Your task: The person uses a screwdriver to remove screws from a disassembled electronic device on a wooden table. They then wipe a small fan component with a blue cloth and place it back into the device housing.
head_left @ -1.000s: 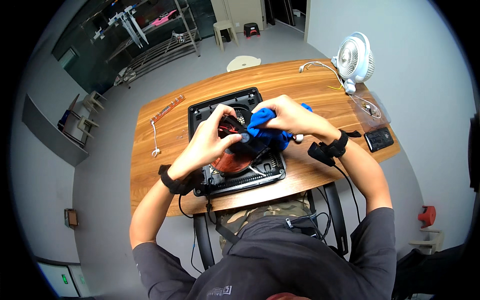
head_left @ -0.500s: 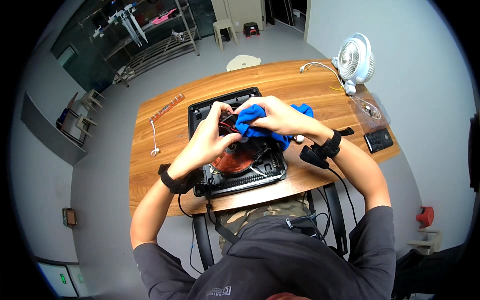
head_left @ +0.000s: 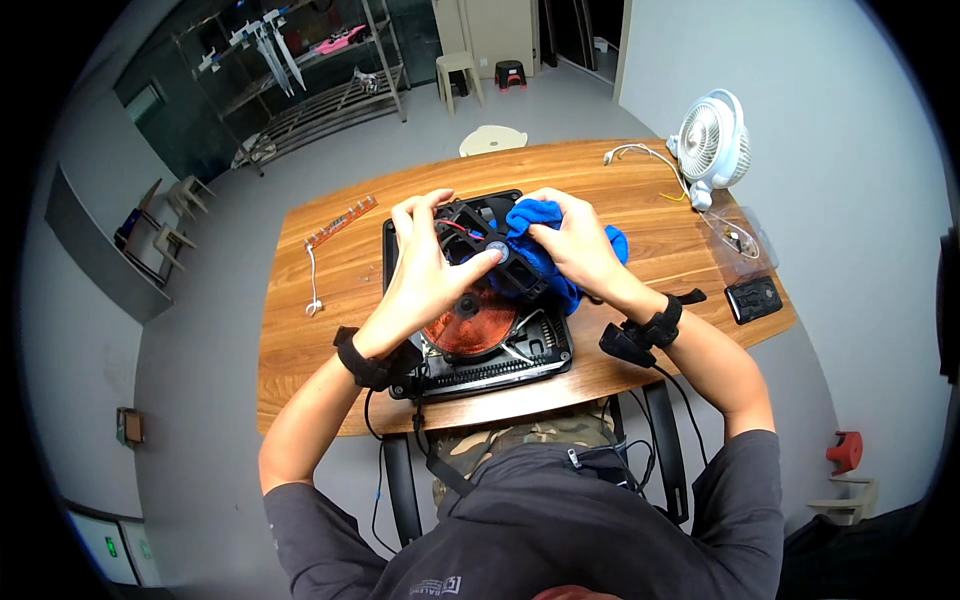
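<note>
Above an opened induction cooker [head_left: 480, 380], my left hand [head_left: 422, 270] grips a black cooling fan [head_left: 518, 275] with a round hub label and thin red wires. Its thumb lies across the hub and the fingers are at the frame's far side. My right hand [head_left: 580, 245] pinches a bunched blue cloth [head_left: 537, 213] against the fan's right side, and part of that cloth hangs down behind the fan. Below the fan, the copper coil [head_left: 470, 330] shows in the black housing. The fan and both hands hide the housing's far half.
A power strip [head_left: 340, 222] with a white cord lies on the left of the wooden table [head_left: 320, 370]. At the right stand a white desk fan [head_left: 708, 145], a clear plastic bag [head_left: 738, 240] with small parts, and a black box-like device [head_left: 753, 299].
The fan has turned so that its labelled hub and frame face up. My left thumb has moved onto the hub, and my right hand with the cloth has shifted to the right.
</note>
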`<state>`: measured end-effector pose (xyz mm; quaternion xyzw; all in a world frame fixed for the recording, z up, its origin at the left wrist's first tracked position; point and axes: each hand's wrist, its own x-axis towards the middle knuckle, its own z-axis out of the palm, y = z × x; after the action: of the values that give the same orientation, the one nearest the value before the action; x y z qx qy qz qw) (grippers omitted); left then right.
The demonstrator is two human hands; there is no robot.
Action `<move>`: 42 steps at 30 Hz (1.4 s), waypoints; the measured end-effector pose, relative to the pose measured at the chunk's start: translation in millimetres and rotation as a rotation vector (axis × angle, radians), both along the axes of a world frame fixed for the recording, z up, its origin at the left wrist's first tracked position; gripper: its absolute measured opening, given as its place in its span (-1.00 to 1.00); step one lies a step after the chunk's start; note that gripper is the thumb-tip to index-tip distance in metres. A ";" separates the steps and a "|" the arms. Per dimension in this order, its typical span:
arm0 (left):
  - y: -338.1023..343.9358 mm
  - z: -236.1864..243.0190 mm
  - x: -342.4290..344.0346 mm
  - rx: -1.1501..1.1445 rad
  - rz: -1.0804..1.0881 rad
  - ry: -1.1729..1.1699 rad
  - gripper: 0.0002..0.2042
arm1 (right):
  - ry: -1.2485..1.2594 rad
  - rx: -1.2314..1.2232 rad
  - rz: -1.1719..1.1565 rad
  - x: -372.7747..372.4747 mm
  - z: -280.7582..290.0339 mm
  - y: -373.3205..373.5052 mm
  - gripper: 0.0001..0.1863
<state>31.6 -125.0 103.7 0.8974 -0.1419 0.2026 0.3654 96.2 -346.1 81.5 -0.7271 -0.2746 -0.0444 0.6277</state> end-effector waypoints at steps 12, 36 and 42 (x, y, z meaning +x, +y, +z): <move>-10.9 3.9 -2.7 -0.351 -0.010 0.410 -0.30 | -0.003 0.117 -0.170 -3.5 -2.0 4.2 -0.80; 0.6 -4.3 7.3 -0.352 -0.272 0.423 -0.21 | -0.017 -0.236 0.148 -5.1 13.2 -6.3 -0.76; -6.3 10.6 10.5 -0.363 -0.238 0.418 -0.43 | 0.050 -0.037 -0.024 0.0 5.3 -5.7 -0.81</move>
<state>42.1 -131.3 114.3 0.8168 -0.1293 -0.0089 0.5622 96.2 -351.9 86.8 -0.7426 -0.2507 -0.0286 0.6204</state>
